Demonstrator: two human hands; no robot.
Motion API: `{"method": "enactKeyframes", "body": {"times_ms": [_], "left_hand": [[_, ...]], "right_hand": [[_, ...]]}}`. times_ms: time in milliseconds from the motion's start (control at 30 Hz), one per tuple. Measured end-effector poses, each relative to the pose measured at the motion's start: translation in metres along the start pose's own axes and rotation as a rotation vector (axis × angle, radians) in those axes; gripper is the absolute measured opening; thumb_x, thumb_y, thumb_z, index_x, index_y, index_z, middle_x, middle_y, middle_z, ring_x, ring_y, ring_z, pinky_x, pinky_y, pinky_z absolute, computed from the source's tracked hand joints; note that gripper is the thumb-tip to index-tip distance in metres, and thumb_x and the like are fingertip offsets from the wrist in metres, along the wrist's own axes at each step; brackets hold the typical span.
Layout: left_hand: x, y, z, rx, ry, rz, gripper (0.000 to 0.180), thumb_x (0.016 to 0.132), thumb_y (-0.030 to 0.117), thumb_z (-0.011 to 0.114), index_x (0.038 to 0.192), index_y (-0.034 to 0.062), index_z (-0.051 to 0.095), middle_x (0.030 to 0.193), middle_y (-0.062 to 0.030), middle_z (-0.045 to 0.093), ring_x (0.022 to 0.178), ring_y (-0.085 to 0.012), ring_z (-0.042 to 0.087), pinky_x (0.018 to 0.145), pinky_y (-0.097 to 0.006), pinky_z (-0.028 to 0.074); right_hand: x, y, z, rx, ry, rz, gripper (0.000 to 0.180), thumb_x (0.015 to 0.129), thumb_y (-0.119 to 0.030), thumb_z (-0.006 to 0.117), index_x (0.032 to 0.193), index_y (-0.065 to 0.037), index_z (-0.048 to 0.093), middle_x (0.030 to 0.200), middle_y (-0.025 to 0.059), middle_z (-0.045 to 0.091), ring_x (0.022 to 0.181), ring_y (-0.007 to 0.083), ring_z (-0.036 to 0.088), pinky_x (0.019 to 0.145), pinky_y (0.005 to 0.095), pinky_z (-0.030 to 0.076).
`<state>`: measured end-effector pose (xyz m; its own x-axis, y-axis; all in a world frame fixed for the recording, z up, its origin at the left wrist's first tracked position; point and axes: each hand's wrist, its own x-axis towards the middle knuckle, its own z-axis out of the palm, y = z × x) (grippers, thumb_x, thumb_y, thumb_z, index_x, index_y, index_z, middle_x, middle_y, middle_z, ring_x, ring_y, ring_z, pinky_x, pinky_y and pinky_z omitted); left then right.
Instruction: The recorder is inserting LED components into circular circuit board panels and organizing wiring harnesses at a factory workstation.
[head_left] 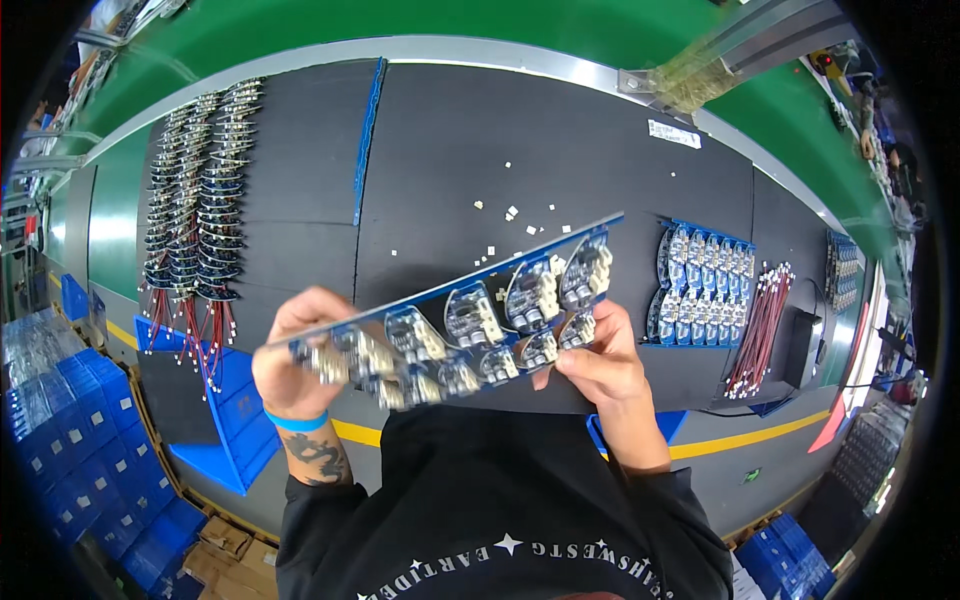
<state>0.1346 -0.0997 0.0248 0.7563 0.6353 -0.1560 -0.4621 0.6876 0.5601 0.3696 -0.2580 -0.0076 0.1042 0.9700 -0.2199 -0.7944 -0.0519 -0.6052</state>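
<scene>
Tilted above the dark bench mat, a panel of circuit boards (472, 318) spans the space between my two hands. Its rounded blue boards carry white connectors and run in two rows. My left hand (290, 382), with a blue wristband, is closed around the panel's left end; some of its fingers are hidden behind the boards. At the lower right corner, my right hand (612, 372) pinches the panel with the thumb in front. Small white pieces (512, 213) lie scattered on the mat just beyond the panel.
Rows of stacked boards with red wires (220, 190) stand on the left. A blue strip (368, 140) lies near them. Rightward are another board panel (702, 285), a bundle of red wires (762, 330) and a black box (803, 347). A metal post (740, 55) rises at the far right.
</scene>
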Motion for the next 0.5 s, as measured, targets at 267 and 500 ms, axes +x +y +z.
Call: {"method": "enactKeyframes", "body": {"times_ms": [267,500], "left_hand": [[-0.016,-0.059,-0.006,0.56,-0.143,0.133,0.083,0.072,0.005,0.068,0.14,-0.0024,0.021,0.143,-0.0201,0.028,0.133,-0.0338,0.029,0.109,-0.045,0.023],[0.005,-0.091,0.029,0.444,0.274,0.398,0.062,0.082,-0.011,0.054,0.137,-0.0021,0.027,0.13,-0.0194,0.044,0.117,-0.0254,0.048,0.098,-0.036,0.04]], "right_hand": [[0.009,0.026,0.031,0.334,0.1,0.03,0.036,0.086,0.006,0.053,0.121,0.002,0.044,0.107,0.0168,0.061,0.094,0.0227,0.063,0.071,0.036,0.058],[0.015,0.035,0.036,-0.431,0.321,-0.175,0.015,0.086,-0.003,0.062,0.097,0.005,0.059,0.085,0.0067,0.064,0.071,0.0093,0.06,0.06,0.0214,0.049]]}}
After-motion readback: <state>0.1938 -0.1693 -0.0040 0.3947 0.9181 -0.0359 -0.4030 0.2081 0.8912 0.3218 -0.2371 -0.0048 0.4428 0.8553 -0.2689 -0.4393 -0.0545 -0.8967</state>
